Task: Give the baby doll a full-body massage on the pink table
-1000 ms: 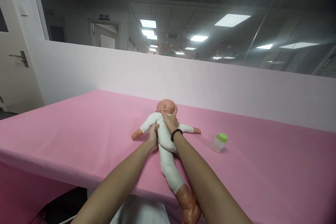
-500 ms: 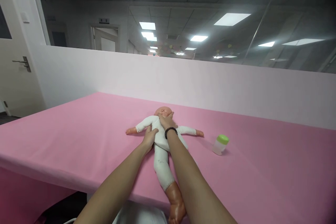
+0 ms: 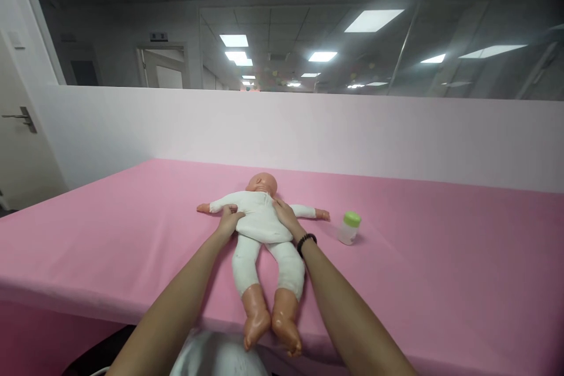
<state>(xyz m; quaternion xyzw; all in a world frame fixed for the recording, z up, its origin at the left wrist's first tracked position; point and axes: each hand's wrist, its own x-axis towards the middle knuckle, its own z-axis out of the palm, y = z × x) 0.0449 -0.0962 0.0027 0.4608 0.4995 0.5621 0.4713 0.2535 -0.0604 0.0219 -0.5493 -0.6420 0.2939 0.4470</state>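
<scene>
Your left hand (image 3: 230,222) lies on the chest of the baby doll (image 3: 259,218), its fingers slightly curved over the white suit and not closed around anything. Your right hand (image 3: 286,215) rests open on the other side of the chest, just below the shoulder, with the fingers pointing up toward the neck. Neither hand is clamped on the doll; both press on it from above. A black beaded bracelet (image 3: 306,241) circles your right wrist.

The doll lies on its back between your forearms, its head pointing away from you and its arms stretched out to both sides. Compared with the last frame, your right hand has left the head and moved down to the chest, so the bald vinyl head (image 3: 263,183) now shows uncovered. The doll's legs now lie side by side instead of one being hidden under your arm, and both vinyl feet (image 3: 271,320) show in full near the edge of the pink-covered table (image 3: 110,235).

A small plastic bottle with a green cap (image 3: 351,228) stands upright on the table, to the right of the doll and apart from it.

Your palms are hidden against the suit, so you cannot see how hard they press. A pale, shiny shape (image 3: 218,355) at the bottom edge is cut off and hard to identify.
</scene>
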